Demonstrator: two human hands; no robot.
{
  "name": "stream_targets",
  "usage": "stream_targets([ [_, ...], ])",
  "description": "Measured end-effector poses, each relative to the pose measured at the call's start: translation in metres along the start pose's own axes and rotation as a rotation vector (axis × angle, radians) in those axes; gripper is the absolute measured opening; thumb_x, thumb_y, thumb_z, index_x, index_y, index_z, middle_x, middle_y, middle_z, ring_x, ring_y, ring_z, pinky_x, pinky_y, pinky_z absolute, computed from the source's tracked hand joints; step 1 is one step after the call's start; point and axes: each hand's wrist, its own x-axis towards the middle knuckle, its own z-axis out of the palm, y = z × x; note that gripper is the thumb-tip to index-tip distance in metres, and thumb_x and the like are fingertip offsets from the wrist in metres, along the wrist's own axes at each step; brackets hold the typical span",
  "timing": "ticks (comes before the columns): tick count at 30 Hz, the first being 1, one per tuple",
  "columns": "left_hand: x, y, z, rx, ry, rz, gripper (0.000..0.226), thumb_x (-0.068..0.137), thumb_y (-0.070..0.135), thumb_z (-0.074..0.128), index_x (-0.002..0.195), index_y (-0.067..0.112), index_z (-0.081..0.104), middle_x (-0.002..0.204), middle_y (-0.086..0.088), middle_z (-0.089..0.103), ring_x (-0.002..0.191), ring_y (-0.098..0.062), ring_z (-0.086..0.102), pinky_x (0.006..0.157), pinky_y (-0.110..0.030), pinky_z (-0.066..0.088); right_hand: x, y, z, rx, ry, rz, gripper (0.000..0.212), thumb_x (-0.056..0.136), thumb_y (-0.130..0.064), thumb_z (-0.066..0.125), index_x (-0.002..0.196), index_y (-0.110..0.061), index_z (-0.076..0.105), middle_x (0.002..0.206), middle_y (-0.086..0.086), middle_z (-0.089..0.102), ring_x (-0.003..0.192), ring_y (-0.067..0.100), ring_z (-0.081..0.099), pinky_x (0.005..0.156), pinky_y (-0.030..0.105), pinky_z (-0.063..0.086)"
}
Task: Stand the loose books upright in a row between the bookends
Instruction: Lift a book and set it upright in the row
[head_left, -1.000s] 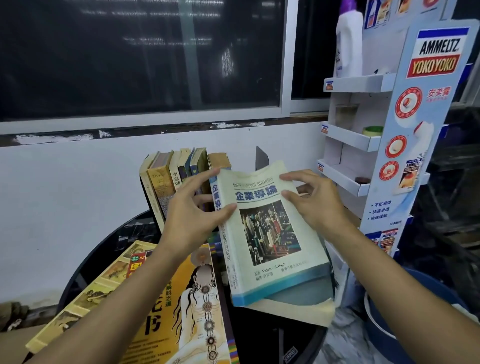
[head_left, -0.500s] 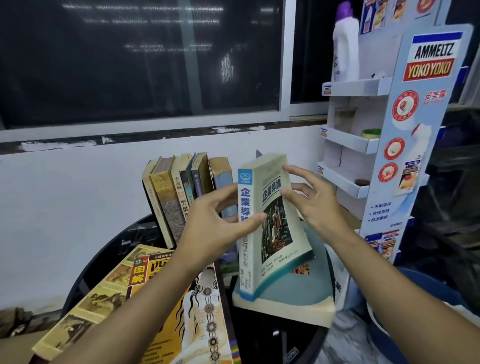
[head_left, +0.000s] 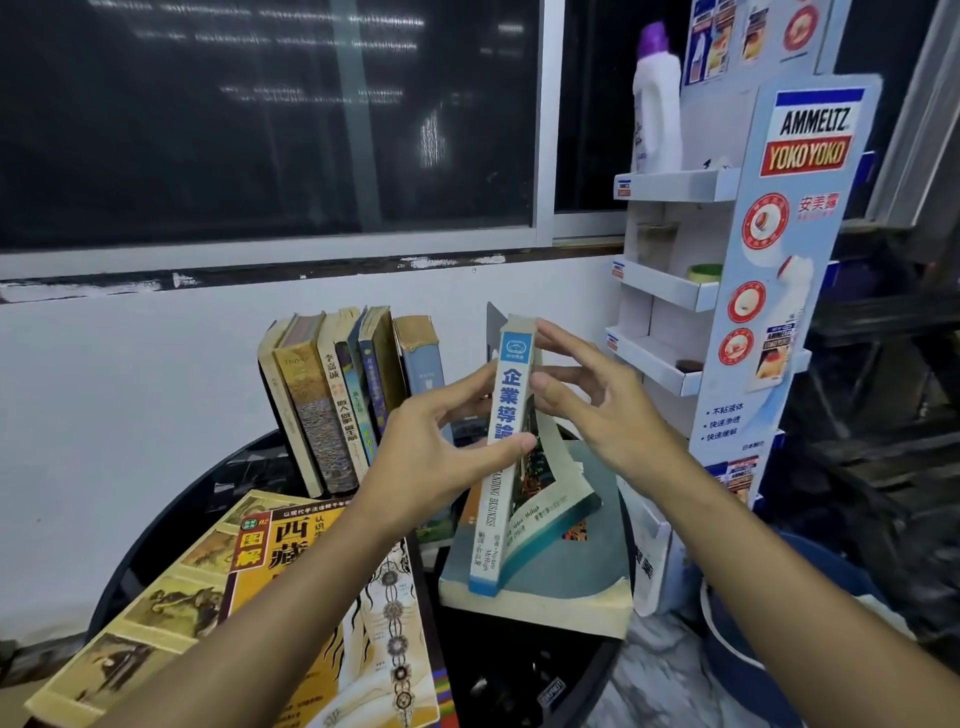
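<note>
A thick white-and-blue business book (head_left: 500, 499) stands nearly upright, spine toward me, its lower end resting on a flat teal book (head_left: 582, 582). My left hand (head_left: 441, 457) grips it from the left, thumb across the spine. My right hand (head_left: 597, 410) presses straight fingers against its right cover near the top. Several books (head_left: 343, 405) stand in a row at the back, leaning left. A grey metal bookend (head_left: 493, 330) pokes up just behind the held book. A yellow illustrated book (head_left: 280, 597) lies flat at the front left.
The books sit on a round black table (head_left: 171, 525) against a white wall. A white cardboard display rack (head_left: 727, 291) with small shelves and a white bottle (head_left: 657, 104) stands close on the right. A blue tub (head_left: 769, 654) is on the floor at the right.
The business book has turned from cover-up and tilted to nearly upright with its spine facing me. Both hands moved up and inward with it.
</note>
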Motion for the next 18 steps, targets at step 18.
stream_targets([
  [18,-0.006,0.007,0.048,0.06,0.117,0.062,0.08,0.078,0.035,0.085,0.149,0.026,0.049,0.139,0.012,0.055,0.126,-0.001,0.054,0.088,-0.019,0.058,-0.024,-0.042,-0.021,-0.079,0.046,0.021,0.057,0.093,-0.025,0.071,0.145,-0.027,0.05,0.124,-0.013,0.068,0.118,0.008,0.063,0.086,0.041,0.062],
])
